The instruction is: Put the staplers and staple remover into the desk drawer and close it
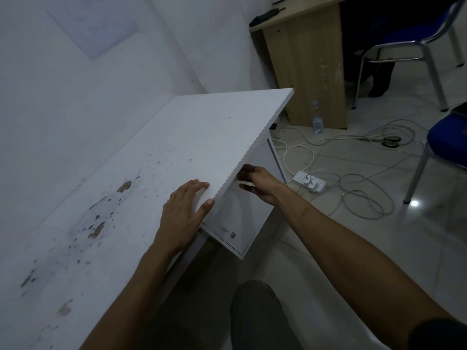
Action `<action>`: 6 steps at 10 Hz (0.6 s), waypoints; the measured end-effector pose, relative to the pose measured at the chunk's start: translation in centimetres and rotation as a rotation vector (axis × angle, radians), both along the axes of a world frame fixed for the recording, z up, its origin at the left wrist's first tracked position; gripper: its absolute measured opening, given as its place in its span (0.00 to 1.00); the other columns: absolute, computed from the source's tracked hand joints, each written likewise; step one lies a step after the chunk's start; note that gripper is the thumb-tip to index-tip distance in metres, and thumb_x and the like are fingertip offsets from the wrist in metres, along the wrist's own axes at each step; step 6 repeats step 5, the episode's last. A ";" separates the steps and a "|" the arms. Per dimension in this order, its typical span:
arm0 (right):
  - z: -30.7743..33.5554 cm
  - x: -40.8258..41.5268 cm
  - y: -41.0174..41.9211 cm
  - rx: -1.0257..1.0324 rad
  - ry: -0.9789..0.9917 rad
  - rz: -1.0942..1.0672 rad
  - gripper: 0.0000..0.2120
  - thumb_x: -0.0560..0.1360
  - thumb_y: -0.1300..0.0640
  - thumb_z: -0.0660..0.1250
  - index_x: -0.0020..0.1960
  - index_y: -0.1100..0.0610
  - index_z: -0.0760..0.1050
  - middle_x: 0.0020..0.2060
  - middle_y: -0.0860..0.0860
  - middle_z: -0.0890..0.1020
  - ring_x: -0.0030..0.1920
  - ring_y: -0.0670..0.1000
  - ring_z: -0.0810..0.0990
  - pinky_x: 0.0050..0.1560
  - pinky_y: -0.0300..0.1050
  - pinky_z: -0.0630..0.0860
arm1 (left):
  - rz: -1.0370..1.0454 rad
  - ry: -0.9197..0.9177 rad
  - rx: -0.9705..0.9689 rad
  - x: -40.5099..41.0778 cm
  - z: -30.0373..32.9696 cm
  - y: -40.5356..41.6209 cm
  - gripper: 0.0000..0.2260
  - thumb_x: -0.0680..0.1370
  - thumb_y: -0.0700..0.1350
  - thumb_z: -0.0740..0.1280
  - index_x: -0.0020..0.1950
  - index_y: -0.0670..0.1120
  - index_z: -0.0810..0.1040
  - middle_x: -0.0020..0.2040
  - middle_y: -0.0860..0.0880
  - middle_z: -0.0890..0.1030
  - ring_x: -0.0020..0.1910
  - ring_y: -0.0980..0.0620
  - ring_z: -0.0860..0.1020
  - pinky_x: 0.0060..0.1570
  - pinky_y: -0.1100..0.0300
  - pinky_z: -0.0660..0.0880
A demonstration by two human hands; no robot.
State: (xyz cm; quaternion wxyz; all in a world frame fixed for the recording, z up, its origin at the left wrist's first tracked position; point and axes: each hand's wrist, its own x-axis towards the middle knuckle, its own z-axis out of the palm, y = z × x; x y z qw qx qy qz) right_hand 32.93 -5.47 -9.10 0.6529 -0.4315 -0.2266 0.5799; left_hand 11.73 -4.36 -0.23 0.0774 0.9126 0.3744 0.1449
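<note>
Now your left hand (183,213) lies flat and empty on the tabletop (156,157); your right hand (255,183), fingers spread and empty, presses the drawer (237,218) front, likely closing it.

hands: 2, left hand (182,215) + right hand (258,184)
desks: 2, white desk (141,188) + wooden desk (305,61)
drawer fronts: 1, drawer (237,218) w/ 1 round lock (232,234)
chairs: 2, blue chair at back (414,44), blue chair at right edge (447,137)
water bottles: 1, bottle (318,117)
power strips: 1, power strip (309,181)
scissors: 1 pair, scissors (388,141)
wall sheets: 1, paper sheet (94,24)
cables: several, tangled, can't count
</note>
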 end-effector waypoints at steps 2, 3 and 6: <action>-0.2 -0.3 -0.3 0.020 0.016 0.006 0.19 0.78 0.65 0.59 0.69 0.60 0.68 0.60 0.55 0.76 0.57 0.52 0.75 0.61 0.48 0.74 | 0.002 0.004 0.000 0.0 0.1 0.0 0.24 0.72 0.66 0.53 0.65 0.59 0.64 0.70 0.51 0.66 0.68 0.50 0.63 0.67 0.41 0.59; -0.7 -0.5 -1.2 -0.015 -0.022 0.002 0.23 0.79 0.66 0.58 0.73 0.62 0.60 0.65 0.57 0.74 0.60 0.54 0.74 0.62 0.49 0.73 | -0.002 0.004 -0.004 0.0 0.2 0.0 0.25 0.71 0.67 0.52 0.64 0.59 0.64 0.70 0.51 0.66 0.68 0.50 0.64 0.67 0.41 0.59; -2.2 -0.5 -4.2 -0.053 -0.182 -0.046 0.15 0.78 0.60 0.60 0.64 0.60 0.74 0.55 0.56 0.81 0.51 0.51 0.79 0.47 0.40 0.78 | -0.005 0.005 -0.009 -0.1 0.2 0.1 0.24 0.72 0.66 0.52 0.65 0.58 0.64 0.70 0.51 0.66 0.68 0.50 0.64 0.66 0.42 0.60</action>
